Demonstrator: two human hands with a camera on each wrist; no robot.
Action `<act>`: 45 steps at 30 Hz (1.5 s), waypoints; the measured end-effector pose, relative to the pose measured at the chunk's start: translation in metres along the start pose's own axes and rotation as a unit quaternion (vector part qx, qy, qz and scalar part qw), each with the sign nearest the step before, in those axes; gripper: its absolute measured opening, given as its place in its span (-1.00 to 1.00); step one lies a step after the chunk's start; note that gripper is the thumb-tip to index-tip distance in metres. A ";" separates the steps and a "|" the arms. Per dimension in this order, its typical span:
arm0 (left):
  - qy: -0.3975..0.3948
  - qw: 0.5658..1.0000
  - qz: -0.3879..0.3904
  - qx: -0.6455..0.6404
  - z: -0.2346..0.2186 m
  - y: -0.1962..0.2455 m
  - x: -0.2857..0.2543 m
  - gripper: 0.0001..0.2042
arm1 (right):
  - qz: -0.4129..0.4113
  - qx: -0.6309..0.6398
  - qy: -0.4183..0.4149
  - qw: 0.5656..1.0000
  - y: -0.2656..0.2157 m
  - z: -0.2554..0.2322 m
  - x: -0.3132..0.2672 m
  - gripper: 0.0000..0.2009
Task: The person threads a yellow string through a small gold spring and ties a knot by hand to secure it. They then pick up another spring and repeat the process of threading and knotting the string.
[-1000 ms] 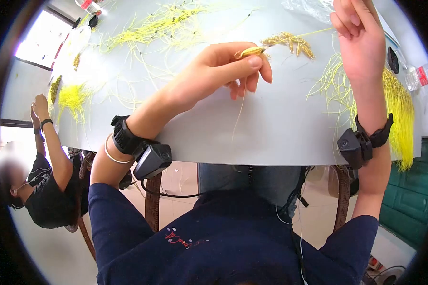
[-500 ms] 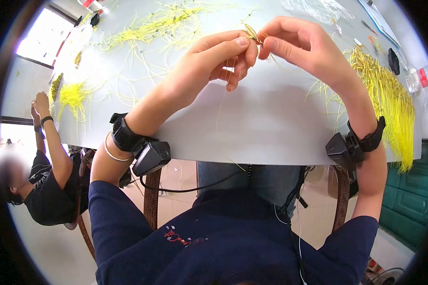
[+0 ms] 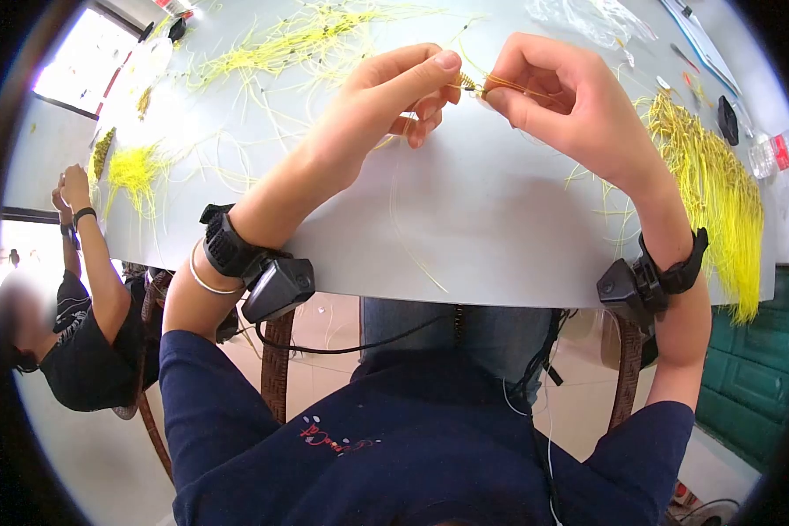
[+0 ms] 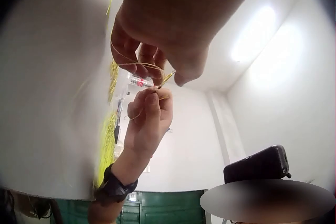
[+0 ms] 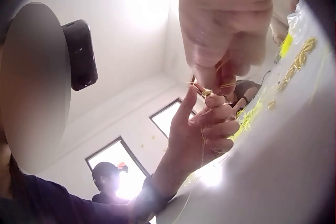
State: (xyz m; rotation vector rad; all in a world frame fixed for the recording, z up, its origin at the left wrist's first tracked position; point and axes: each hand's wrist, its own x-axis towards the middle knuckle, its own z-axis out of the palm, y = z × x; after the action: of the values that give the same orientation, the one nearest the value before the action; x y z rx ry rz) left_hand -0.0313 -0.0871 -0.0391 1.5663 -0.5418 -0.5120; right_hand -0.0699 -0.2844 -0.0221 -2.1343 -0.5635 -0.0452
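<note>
At the far middle of the table, both hands meet at a small gold wire coil (image 3: 465, 81). My left hand (image 3: 377, 105) pinches the coil between thumb and forefinger, and a thin pale line trails below it. My right hand (image 3: 574, 110), close on the right, pinches thin yellowish line (image 3: 513, 85) that runs over its fingers. In the left wrist view the gold coil (image 4: 167, 78) stands tilted between the two hands, with loops of line (image 4: 134, 64) around the left fingers. From the right wrist, the right hand (image 5: 226, 35) overlaps the left fingertips.
Yellow line lies tangled (image 3: 298, 48) across the back. A thick fringe of gold pieces and yellow line (image 3: 714, 175) hangs over the right edge, near a plastic bottle (image 3: 773, 153). Gold coils (image 5: 299, 61) lie on the table (image 3: 500, 228). Another person (image 3: 88, 342) sits at left.
My right hand came down from the far upper right, where it held a line stretched out, to the left hand. Over the last half second both hands drew slightly apart.
</note>
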 end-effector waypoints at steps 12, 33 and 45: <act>-0.067 0.997 0.035 0.029 -0.001 -0.006 0.002 -0.72 | -0.171 -0.111 0.067 0.977 0.006 0.000 0.001 -0.94; 0.022 1.000 0.002 -0.012 0.003 -0.002 -0.001 -0.66 | -0.154 -0.105 0.195 0.963 0.009 0.004 0.007 -0.91; 0.056 0.996 0.008 0.075 0.010 -0.005 -0.006 -0.61 | -0.123 -0.058 0.162 0.977 0.015 0.011 0.004 -0.95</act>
State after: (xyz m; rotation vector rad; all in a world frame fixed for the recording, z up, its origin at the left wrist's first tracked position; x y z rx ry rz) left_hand -0.0425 -0.0911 -0.0448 1.7216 -0.5152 -0.3754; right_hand -0.0624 -0.2814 -0.0390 -2.0980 -0.6381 -0.5663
